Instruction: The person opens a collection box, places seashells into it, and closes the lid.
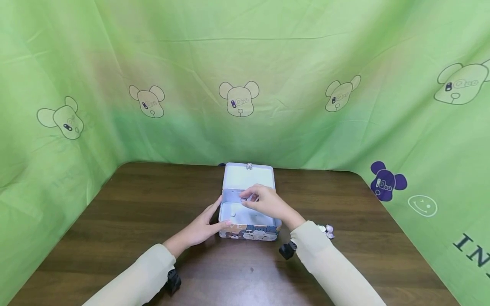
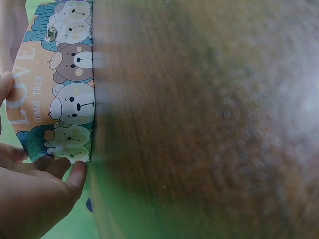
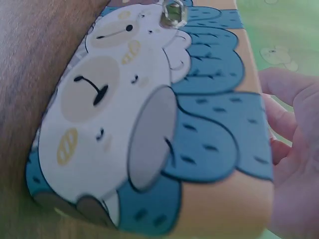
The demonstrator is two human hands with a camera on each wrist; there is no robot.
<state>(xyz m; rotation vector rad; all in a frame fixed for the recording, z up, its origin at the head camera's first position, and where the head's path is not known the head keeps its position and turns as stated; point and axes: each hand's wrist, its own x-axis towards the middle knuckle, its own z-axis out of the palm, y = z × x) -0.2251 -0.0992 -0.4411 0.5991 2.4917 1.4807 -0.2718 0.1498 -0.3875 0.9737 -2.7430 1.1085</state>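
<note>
On the table stands a tin box [image 1: 250, 231] printed with cartoon bears, its hinged lid [image 1: 249, 176] raised at the back. My left hand [image 1: 203, 225] holds the box's left front corner, thumb on the front rim and fingers along the side. In the left wrist view the fingertips [image 2: 77, 174] press the box's end. Over the inside of the box, my right hand [image 1: 266, 202] pinches a small pale piece [image 1: 243, 200], mostly hidden by the fingers. Another small white piece [image 1: 233, 214] lies in the box. The right wrist view shows the right hand partly behind the box wall.
Several small white and purple pieces [image 1: 325, 230] lie on the brown wooden table [image 1: 153, 191], right of the box beside the right sleeve. A green curtain [image 1: 191, 63] with bear drawings hangs around the table's back and sides. A metal clasp [image 1: 249, 166] tops the lid.
</note>
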